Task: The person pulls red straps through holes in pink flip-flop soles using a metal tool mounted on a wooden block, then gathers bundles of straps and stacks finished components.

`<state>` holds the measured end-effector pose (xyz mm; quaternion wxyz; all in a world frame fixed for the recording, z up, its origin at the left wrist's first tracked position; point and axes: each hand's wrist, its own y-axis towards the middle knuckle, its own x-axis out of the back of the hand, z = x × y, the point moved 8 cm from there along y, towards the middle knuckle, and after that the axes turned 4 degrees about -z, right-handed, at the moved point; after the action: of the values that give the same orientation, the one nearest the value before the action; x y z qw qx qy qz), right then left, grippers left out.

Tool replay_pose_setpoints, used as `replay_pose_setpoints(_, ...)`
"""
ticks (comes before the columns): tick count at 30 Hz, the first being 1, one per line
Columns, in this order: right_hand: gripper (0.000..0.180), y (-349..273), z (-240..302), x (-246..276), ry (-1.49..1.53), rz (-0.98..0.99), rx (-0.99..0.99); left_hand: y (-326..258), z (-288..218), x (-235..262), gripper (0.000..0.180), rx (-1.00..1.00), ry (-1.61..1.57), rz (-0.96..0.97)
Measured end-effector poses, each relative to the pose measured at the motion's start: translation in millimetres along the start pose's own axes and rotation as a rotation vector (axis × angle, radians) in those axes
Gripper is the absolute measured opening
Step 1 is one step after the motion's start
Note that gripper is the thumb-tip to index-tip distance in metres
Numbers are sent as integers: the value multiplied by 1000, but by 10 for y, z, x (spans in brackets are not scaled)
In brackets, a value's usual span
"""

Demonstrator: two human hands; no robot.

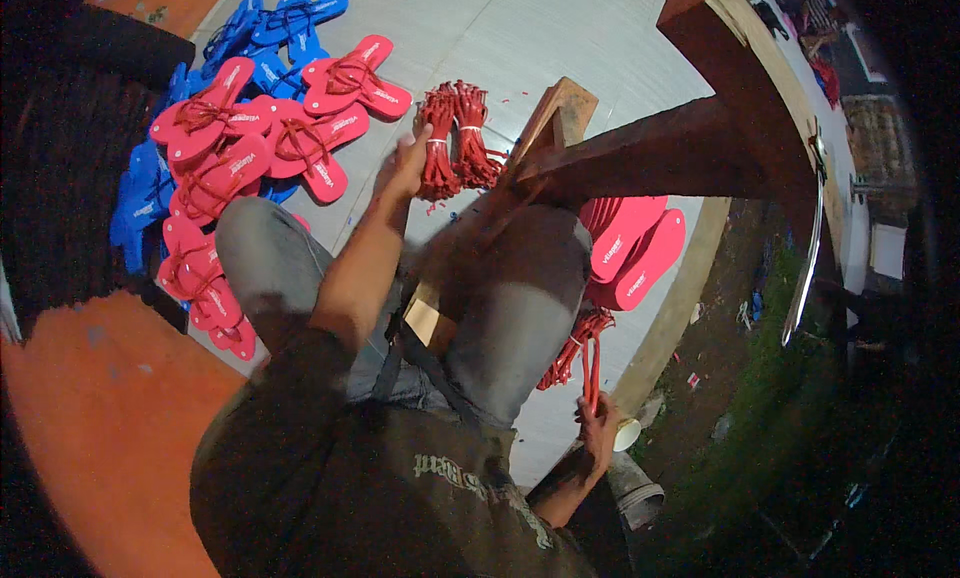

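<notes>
My left hand (405, 166) is closed against the side of a tied bundle of red sandal straps (437, 148); some of its fingers are hidden. A second tied bundle (471, 128) lies right beside it on the floor. Low on the right, my right hand (598, 430) grips a few red sandal straps (592, 370), which stick up from its fingers. Close by that hand lies another heap of red straps (563, 366). Pink sandal soles (650, 263) without visible straps lie beyond my right knee.
Strapped pink sandals (325, 143) and blue sandals (270, 38) are piled at the left on the tiled floor (520, 38). A wooden stand (640, 153) rises between my legs, with a long metal rod (803, 278) at its right. A pale cup (626, 435) is near my right hand.
</notes>
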<state>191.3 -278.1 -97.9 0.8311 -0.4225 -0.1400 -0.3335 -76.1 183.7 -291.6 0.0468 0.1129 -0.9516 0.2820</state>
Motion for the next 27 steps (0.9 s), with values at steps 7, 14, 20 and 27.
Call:
replay_pose_setpoints(7,32,-640,2114,-495,-257,119,614,-1762,-2107,115,23,-619,-591,438)
replay_pose_setpoints(14,42,-510,2334,-908,259,307,724,-3274,-1703,153,35,-960,358,1113)
replay_pose_setpoints(20,40,-438,2077,-982,812,445,675,-3083,-1493,228,25,-747,190,978)
replay_pose_setpoints(27,21,-421,2107,-879,606,261,945,-3149,-1386,158,33,-854,232,1050)
